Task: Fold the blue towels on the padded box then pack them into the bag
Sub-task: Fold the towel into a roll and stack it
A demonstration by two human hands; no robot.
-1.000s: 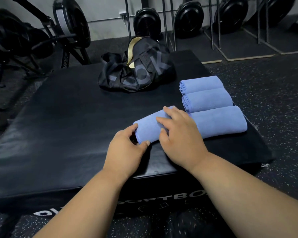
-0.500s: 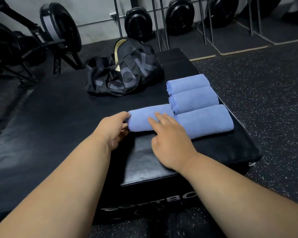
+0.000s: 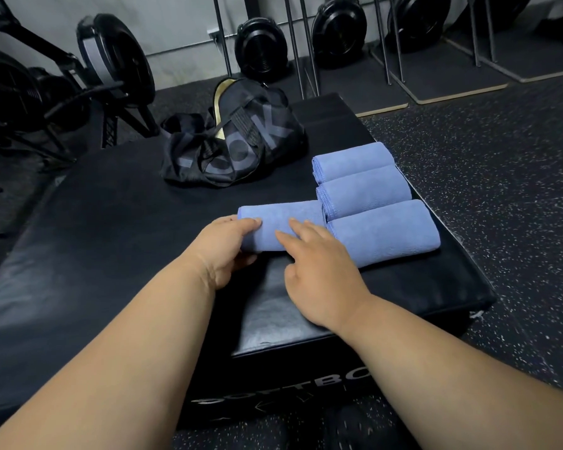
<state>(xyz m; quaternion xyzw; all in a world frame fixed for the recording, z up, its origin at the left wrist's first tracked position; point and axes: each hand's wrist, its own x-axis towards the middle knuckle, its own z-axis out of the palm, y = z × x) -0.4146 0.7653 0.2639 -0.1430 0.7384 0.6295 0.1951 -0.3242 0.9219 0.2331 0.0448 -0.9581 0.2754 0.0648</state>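
Your left hand (image 3: 223, 246) grips the left end of the folded blue towel (image 3: 280, 222), fingers curled over its top edge. Your right hand (image 3: 319, 267) lies flat on it, straight fingers pressing the towel's middle. The towel's long axis runs left-right across the padded box (image 3: 111, 222), its right end touching the stack side of three other folded towels (image 3: 371, 206). Those three lie side by side near the box's right edge, long axes also left-right, folded ends pointing left, touching each other in a row going away from you. The black bag (image 3: 238, 141) sits slumped behind them toward the box's far side, apart from the towels. Gym gear (image 3: 78, 86) stands behind on the speckled floor (image 3: 501, 173).
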